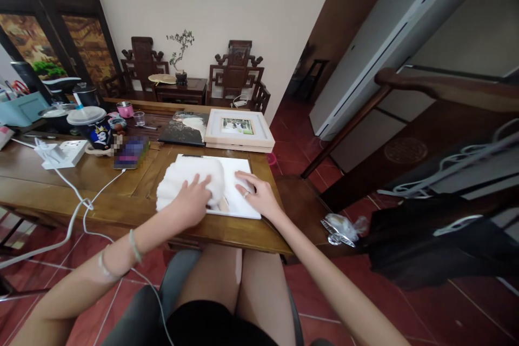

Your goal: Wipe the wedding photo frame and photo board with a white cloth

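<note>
A flat white board or picture lies on the wooden table in front of me. A white cloth covers its left part. My left hand presses on the cloth with fingers curled over it. My right hand rests flat on the white board, fingers stretched out, a ring on one finger. Between the hands a bit of printed picture shows.
Behind the board lie a framed photo and a dark print. To the left are a power strip with white cables, a lidded cup, a small glass and a pink pot. Carved chairs stand at the wall. A crumpled plastic wrapper sits right.
</note>
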A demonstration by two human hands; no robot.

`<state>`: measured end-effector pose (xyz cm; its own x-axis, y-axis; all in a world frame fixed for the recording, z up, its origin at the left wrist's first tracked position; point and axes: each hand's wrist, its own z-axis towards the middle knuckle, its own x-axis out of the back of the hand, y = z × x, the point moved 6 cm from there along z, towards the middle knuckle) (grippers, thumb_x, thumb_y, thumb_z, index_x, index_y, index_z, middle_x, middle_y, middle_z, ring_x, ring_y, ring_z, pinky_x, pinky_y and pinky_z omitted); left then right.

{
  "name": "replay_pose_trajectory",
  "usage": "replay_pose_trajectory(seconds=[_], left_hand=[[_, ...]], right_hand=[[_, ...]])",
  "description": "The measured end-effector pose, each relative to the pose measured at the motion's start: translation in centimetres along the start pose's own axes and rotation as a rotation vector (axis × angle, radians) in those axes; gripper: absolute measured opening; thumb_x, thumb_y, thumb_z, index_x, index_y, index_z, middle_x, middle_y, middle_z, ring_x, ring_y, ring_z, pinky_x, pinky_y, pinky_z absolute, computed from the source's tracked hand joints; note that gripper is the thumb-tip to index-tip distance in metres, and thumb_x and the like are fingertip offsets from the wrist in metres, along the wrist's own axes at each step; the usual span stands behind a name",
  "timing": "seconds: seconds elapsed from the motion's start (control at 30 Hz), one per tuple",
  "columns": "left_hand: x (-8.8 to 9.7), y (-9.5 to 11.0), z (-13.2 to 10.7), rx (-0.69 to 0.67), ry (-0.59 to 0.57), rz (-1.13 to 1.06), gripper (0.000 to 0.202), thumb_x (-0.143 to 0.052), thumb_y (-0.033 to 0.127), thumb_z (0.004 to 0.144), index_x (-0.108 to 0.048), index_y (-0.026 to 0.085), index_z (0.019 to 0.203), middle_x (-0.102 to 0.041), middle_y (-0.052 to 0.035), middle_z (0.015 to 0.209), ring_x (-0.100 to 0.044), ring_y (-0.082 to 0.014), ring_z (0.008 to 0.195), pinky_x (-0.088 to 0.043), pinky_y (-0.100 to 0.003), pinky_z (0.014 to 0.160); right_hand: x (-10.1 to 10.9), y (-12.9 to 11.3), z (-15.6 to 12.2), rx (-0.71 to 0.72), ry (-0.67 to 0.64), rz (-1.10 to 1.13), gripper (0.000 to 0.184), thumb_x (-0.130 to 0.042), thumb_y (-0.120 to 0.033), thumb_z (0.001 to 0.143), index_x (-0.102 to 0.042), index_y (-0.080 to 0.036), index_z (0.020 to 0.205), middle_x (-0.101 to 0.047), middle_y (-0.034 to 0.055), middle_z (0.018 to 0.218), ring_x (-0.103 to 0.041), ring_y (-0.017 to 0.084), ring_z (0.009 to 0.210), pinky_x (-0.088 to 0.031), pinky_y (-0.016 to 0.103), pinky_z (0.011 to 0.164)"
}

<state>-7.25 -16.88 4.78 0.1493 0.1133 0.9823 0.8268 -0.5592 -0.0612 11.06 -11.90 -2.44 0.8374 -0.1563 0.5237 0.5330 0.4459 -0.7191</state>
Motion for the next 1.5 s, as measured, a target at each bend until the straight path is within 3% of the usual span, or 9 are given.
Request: replay_pose_trajectory(seconds=[0.13, 0.23, 0.47, 0.6, 0.77, 0.97, 1.13, 1.23, 1.5], left_hand=[[-0.1, -2.8, 5.9, 0.019, 0.074, 0.009, 0.039, -0.047, 0.002, 0.081, -0.066, 0.012, 0.114, -0.032, -0.0142, 0.156, -0.026, -0.0357, 0.144, -0.033, -0.055, 0.11], [-0.3, -2.7, 7.5, 0.038, 0.119, 0.028, 0.039, -0.044, 0.003, 0.083, -0.065, 0.009, 0.116, -0.03, -0.0142, 0.157, -0.024, -0.036, 0.145, -0.029, -0.053, 0.113], [-1.7, 4.6, 1.1, 0.021, 0.103, 0.08, 0.033, -0.047, 0.007, 0.087, -0.07, 0.008, 0.11, -0.036, -0.022, 0.152, -0.034, -0.0433, 0.138, -0.037, -0.053, 0.108], [-1.6, 7.1, -2.9, -0.136, 0.045, 0.127, 0.031, -0.055, 0.012, 0.084, -0.07, 0.011, 0.111, -0.034, -0.0218, 0.153, -0.035, -0.0435, 0.138, -0.041, -0.053, 0.105], [-0.8, 4.1, -0.9, -0.108, 0.022, 0.054, 0.037, -0.053, 0.006, 0.079, -0.069, 0.013, 0.112, -0.037, -0.0152, 0.154, -0.036, -0.0359, 0.14, -0.042, -0.045, 0.106], [-1.1, -0.6, 6.7, 0.049, 0.139, 0.052, 0.038, -0.045, 0.006, 0.084, -0.066, 0.009, 0.116, -0.027, -0.0165, 0.158, -0.024, -0.0381, 0.145, -0.03, -0.054, 0.113], [-1.2, -2.7, 8.9, 0.116, 0.189, 0.055, 0.04, -0.044, 0.008, 0.086, -0.064, 0.01, 0.12, -0.027, -0.0159, 0.158, -0.022, -0.0382, 0.145, -0.026, -0.057, 0.114], [-1.3, -1.4, 7.6, 0.114, 0.173, 0.072, 0.04, -0.046, 0.009, 0.086, -0.066, 0.011, 0.12, -0.027, -0.0167, 0.158, -0.023, -0.0402, 0.144, -0.028, -0.059, 0.112], [-2.6, 7.4, -1.7, -0.028, 0.14, 0.141, 0.035, -0.054, 0.017, 0.086, -0.069, 0.016, 0.118, -0.032, -0.0188, 0.155, -0.033, -0.0465, 0.139, -0.038, -0.06, 0.104]], right_hand=[[0.0, -0.2, 0.1, 0.006, -0.005, -0.007, 0.033, -0.06, -0.031, 0.083, -0.07, -0.023, 0.114, -0.067, 0.009, 0.125, -0.061, 0.025, 0.118, -0.044, 0.044, 0.106], [0.0, -0.2, 0.1, 0.01, -0.008, -0.007, 0.033, -0.06, -0.031, 0.083, -0.07, -0.023, 0.114, -0.067, 0.0092, 0.125, -0.062, 0.025, 0.117, -0.044, 0.044, 0.105], [-0.1, 0.0, 0.1, 0.022, -0.012, 0.004, 0.034, -0.059, -0.028, 0.083, -0.07, -0.021, 0.115, -0.067, 0.0106, 0.125, -0.061, 0.026, 0.118, -0.044, 0.044, 0.106], [-0.1, 0.2, 0.1, 0.034, -0.024, 0.014, 0.038, -0.058, -0.02, 0.079, -0.07, -0.022, 0.115, -0.067, 0.0085, 0.126, -0.061, 0.025, 0.119, -0.044, 0.042, 0.106], [-0.2, 0.3, 0.2, 0.038, -0.009, 0.014, 0.035, -0.06, -0.023, 0.08, -0.071, -0.023, 0.114, -0.068, 0.0085, 0.124, -0.061, 0.025, 0.118, -0.044, 0.043, 0.106], [-0.2, 0.1, 0.1, 0.042, 0.0, -0.002, 0.032, -0.061, -0.028, 0.084, -0.07, -0.024, 0.114, -0.067, 0.0086, 0.125, -0.061, 0.025, 0.118, -0.045, 0.043, 0.106], [-0.2, 0.2, 0.1, 0.043, 0.001, -0.009, 0.032, -0.06, -0.029, 0.084, -0.07, -0.024, 0.115, -0.068, 0.0089, 0.124, -0.062, 0.025, 0.118, -0.046, 0.044, 0.105], [-0.3, 0.2, 0.1, 0.048, -0.002, -0.006, 0.033, -0.06, -0.029, 0.084, -0.07, -0.024, 0.115, -0.067, 0.0093, 0.124, -0.062, 0.026, 0.117, -0.045, 0.044, 0.105], [-0.1, 0.3, 0.1, 0.058, -0.018, 0.002, 0.038, -0.057, -0.019, 0.079, -0.07, -0.023, 0.114, -0.067, 0.008, 0.124, -0.061, 0.025, 0.119, -0.044, 0.043, 0.106]])
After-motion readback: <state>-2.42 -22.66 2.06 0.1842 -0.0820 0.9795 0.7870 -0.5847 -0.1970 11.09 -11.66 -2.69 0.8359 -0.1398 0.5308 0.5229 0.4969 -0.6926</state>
